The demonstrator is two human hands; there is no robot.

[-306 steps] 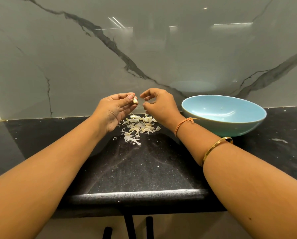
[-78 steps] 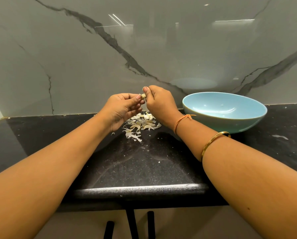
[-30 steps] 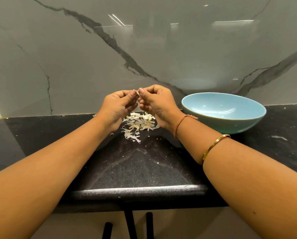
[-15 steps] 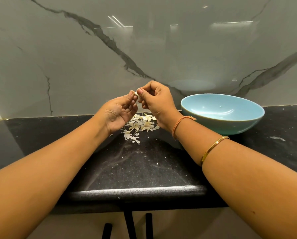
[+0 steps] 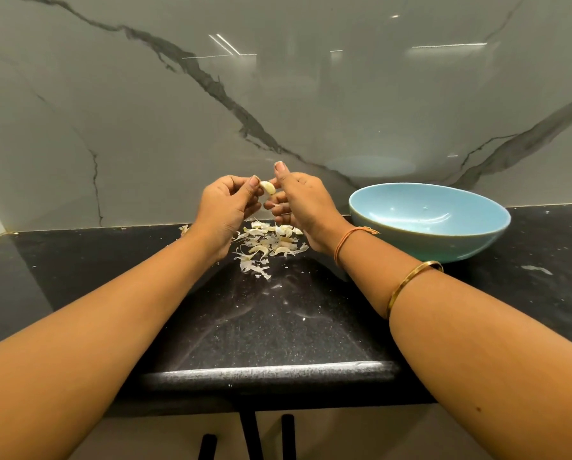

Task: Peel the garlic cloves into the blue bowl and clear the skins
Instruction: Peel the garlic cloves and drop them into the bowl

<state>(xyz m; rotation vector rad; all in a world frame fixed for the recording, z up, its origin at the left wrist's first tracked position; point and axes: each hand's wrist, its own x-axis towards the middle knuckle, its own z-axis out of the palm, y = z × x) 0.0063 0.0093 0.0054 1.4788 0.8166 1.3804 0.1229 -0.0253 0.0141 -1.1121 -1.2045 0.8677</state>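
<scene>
Pale, smooth, crescent-shaped garlic clove (image 5: pixel 267 187): pinched between left hand (image 5: pixel 226 207) and right hand (image 5: pixel 302 204), above papery curled skins (image 5: pixel 268 244) on speckled black stone counter (image 5: pixel 278 327); glossy round blue bowl (image 5: pixel 443 244) nearby, rightward.

The one wide-angle head camera looks forward and down. The black countertop (image 5: pixel 278 327) and marble wall (image 5: pixel 145 111) stand near it.
</scene>
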